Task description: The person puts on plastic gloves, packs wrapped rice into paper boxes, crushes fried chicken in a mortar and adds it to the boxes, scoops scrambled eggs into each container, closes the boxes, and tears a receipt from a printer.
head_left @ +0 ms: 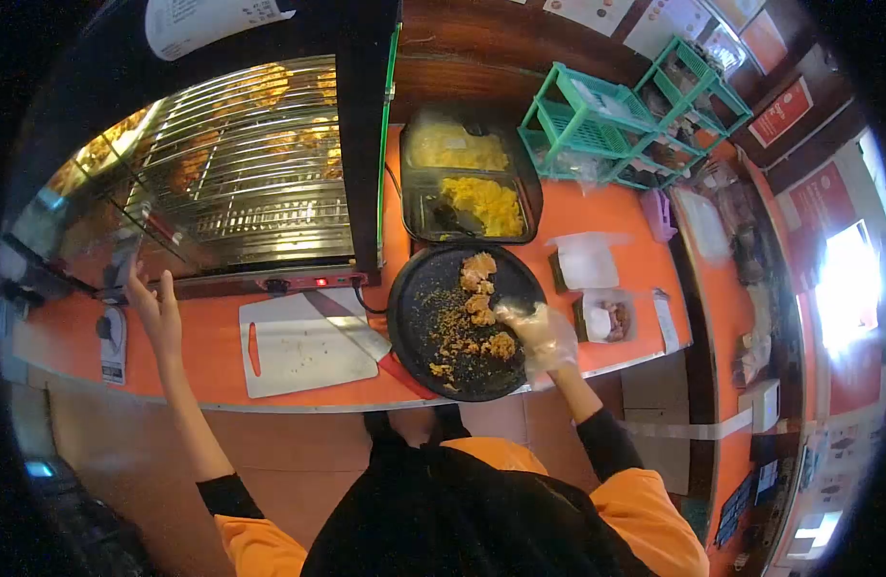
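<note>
My left hand (155,304) is raised at the lower left corner of a glass-fronted food warmer (260,163), bare, with its fingers apart. A clear plastic glove covers my right hand (539,337), which is over the right side of a round black tray (414,351). Its fingertips are right beside pieces of fried chicken (479,308); the glove's folds and glare hide how the fingers close. More fried chicken (500,345) and many loose crumbs lie on the tray. Left of it, a knife (351,325) with a red handle lies across a white cutting board (303,351).
Behind the tray is a black divided pan (411,216) of yellow food. To the right stand an open white-lined box (589,262) and a second box (595,315) holding food. Green plastic racks (558,120) stand at the back. The orange counter's front edge (202,404) runs before me.
</note>
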Motion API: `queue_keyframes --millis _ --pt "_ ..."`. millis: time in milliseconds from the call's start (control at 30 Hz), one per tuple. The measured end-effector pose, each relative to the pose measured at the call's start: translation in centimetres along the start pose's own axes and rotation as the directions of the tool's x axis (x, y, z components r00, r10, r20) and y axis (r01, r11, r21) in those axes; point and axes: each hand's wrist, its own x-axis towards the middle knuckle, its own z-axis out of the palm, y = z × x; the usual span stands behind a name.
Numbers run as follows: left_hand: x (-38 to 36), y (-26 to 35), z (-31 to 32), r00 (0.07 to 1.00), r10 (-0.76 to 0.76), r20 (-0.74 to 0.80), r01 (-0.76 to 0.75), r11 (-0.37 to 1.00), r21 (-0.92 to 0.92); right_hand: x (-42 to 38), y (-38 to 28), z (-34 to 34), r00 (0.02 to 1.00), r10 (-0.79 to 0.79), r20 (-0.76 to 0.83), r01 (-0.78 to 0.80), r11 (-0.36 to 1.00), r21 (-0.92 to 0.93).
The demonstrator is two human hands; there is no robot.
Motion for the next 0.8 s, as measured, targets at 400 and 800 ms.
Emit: queue_keyframes --millis 400,800 --pt "3.0 -2.0 3.2 0.996 0.061 -0.066 -0.066 0.995 -0.069 5.1 0.8 -2.5 0.999 -0.034 -0.002 0.033 0.995 -0.095" --pt "3.4 -0.9 4.1 0.998 0.037 -0.051 -0.037 0.999 0.001 10.7 0.4 5.3 0.627 -0.775 -0.078 0.728 0.619 -0.296"
